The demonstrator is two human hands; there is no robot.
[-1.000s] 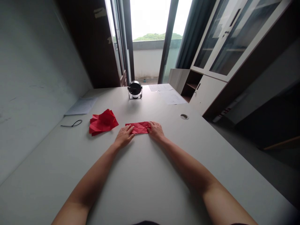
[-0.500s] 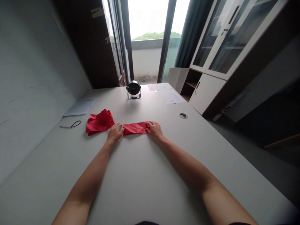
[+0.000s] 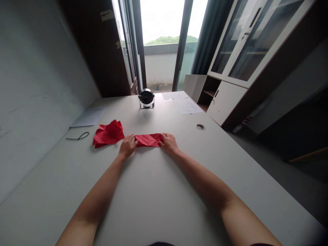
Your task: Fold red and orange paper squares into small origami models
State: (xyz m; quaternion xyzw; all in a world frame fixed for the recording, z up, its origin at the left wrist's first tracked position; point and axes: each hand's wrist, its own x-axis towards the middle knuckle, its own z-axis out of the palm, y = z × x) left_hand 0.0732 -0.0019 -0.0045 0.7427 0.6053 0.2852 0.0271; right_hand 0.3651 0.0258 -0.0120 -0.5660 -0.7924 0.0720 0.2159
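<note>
A folded red paper strip with crease lines lies crosswise on the white table. My left hand grips its left end, the thumb on the near side and the fingers at the far edge. At the right end my right hand holds the strip in the same way, its thumb and fingers closed on the paper. More creased red paper, in a loose crumpled pile, rests just left of my left hand.
A black cable tie and white papers lie at the left. A small round black device stands at the back. More sheets and a cable hole are at the right, near a cabinet.
My left hand has shifted slightly right and closed on the strip's left end. The red pile sits slightly apart from that hand. My right hand has hardly moved.
</note>
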